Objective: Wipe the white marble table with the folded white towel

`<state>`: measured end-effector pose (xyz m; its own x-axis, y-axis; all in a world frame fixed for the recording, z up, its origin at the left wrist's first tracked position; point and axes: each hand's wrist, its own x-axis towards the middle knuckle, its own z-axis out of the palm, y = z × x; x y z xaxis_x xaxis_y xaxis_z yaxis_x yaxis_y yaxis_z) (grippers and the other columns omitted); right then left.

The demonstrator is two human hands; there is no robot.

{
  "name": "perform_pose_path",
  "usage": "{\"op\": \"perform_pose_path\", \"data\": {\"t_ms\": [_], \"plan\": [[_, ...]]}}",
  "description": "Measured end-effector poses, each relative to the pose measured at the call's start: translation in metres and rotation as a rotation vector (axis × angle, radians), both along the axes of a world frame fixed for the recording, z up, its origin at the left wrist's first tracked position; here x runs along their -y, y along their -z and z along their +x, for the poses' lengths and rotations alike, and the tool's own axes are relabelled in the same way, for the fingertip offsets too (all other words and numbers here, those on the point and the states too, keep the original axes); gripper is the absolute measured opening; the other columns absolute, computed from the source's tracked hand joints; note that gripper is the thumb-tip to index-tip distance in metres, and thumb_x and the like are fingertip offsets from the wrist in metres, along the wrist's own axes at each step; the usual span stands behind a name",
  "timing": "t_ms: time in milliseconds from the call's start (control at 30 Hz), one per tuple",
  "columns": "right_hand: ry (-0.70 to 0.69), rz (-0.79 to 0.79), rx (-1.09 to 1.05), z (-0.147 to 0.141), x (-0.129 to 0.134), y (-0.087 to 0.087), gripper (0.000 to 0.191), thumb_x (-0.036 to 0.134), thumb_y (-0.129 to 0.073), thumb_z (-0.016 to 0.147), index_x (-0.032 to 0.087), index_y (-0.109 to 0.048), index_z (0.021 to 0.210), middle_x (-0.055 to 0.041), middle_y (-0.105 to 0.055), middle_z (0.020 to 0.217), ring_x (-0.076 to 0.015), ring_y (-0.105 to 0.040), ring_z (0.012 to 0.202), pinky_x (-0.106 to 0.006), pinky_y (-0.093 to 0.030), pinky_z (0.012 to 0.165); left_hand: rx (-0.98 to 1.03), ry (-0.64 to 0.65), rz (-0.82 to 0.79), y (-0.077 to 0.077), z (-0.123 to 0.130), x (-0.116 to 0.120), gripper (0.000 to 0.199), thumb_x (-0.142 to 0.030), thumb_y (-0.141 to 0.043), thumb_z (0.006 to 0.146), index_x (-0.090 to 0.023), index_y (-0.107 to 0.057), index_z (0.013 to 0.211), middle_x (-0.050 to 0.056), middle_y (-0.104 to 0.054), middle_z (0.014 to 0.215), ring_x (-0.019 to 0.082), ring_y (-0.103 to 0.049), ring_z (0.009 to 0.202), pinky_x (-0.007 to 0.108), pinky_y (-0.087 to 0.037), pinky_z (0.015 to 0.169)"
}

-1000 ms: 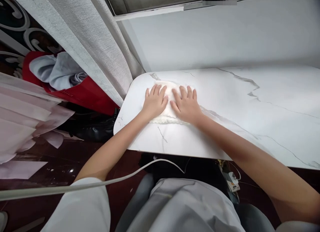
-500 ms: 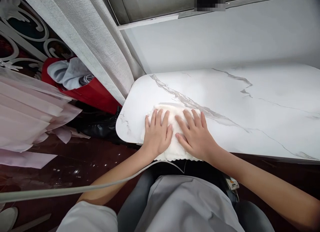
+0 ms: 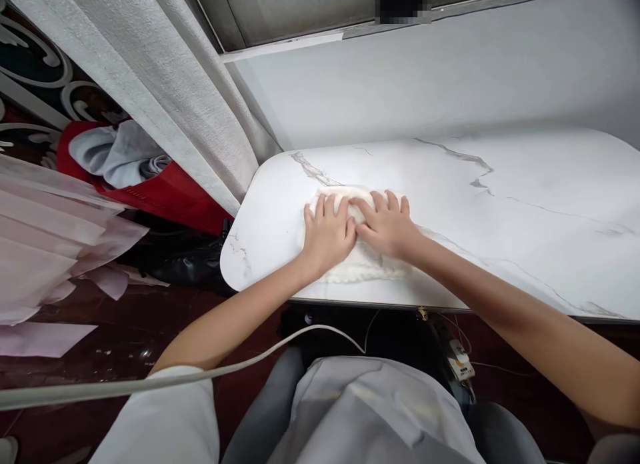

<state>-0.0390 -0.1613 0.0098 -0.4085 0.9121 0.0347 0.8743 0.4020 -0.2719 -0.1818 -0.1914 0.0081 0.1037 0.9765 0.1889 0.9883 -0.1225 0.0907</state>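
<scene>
A cream, fluffy cloth (image 3: 357, 269) lies on the white marbled tabletop (image 3: 525, 184), near its left end. My left hand (image 3: 327, 236) rests palm down on the left part of the cloth, fingers spread. Beside it, my right hand (image 3: 387, 225) presses on the cloth's right part with its fingers apart. The two thumbs are close together over the middle. Both hands hide much of the cloth, and its scalloped front edge lies on the table, back from the front rim.
A grey-white curtain (image 3: 190, 71) hangs at the table's left end. Beyond it are a red bag (image 3: 175, 197) holding grey cloth and pink sheer fabric (image 3: 65, 231). A pale cable (image 3: 225, 371) crosses before my lap. A power strip (image 3: 459, 361) sits below the table edge.
Both hands have moved away from me across the table, and the cloth has slid with them off the front edge. The view has shifted slightly to the right.
</scene>
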Motion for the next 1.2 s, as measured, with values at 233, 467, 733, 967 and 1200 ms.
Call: {"op": "perform_pose_path", "data": {"t_ms": [233,467,733,967,1200], "plan": [[0.098,0.087,-0.128,-0.012,-0.066,0.007,0.052,0.034,-0.027,0.097,0.028,-0.051,0.142,-0.0119,-0.047,0.148,-0.041,-0.028,0.145,-0.071,-0.018,0.113,0.089,-0.031,0.024,-0.001,-0.001,-0.07,0.047,-0.027,-0.034,0.099,-0.02,-0.051,0.143,0.012,-0.05,0.151,0.029,-0.037,0.146,0.053,-0.026,0.121],[0.163,0.128,-0.16,-0.011,-0.121,0.014,0.051,0.035,-0.027,0.097,0.026,-0.052,0.141,-0.0126,-0.05,0.146,-0.0386,-0.032,0.142,-0.069,-0.017,0.115,0.199,0.024,0.048,0.003,-0.003,-0.141,0.042,-0.027,-0.04,0.097,-0.022,-0.057,0.135,0.009,-0.057,0.145,0.023,-0.045,0.139,0.044,-0.029,0.12],[0.238,0.168,-0.134,-0.008,-0.161,0.018,0.054,0.037,-0.02,0.1,0.023,-0.048,0.144,-0.0158,-0.049,0.144,-0.0391,-0.032,0.138,-0.072,-0.014,0.112,0.222,0.097,0.065,0.005,0.001,-0.198,0.041,-0.026,-0.039,0.097,-0.023,-0.059,0.131,0.007,-0.06,0.141,0.023,-0.05,0.134,0.039,-0.032,0.118],[0.183,0.207,-0.215,0.017,-0.195,0.027,0.055,0.041,-0.02,0.099,0.021,-0.053,0.139,-0.0164,-0.053,0.139,-0.0404,-0.036,0.134,-0.072,-0.016,0.109,0.151,0.004,0.045,0.004,0.03,-0.212,0.044,-0.026,-0.034,0.099,-0.024,-0.054,0.137,0.008,-0.055,0.146,0.023,-0.045,0.138,0.043,-0.028,0.119],[0.244,0.245,-0.228,0.041,-0.19,0.03,0.056,0.04,-0.019,0.1,0.02,-0.055,0.137,-0.0172,-0.054,0.139,-0.0396,-0.037,0.133,-0.07,-0.016,0.109,0.128,0.056,0.015,0.002,0.055,-0.212,0.046,-0.028,-0.033,0.1,-0.022,-0.051,0.141,0.008,-0.052,0.149,0.024,-0.042,0.141,0.046,-0.025,0.12]]}}
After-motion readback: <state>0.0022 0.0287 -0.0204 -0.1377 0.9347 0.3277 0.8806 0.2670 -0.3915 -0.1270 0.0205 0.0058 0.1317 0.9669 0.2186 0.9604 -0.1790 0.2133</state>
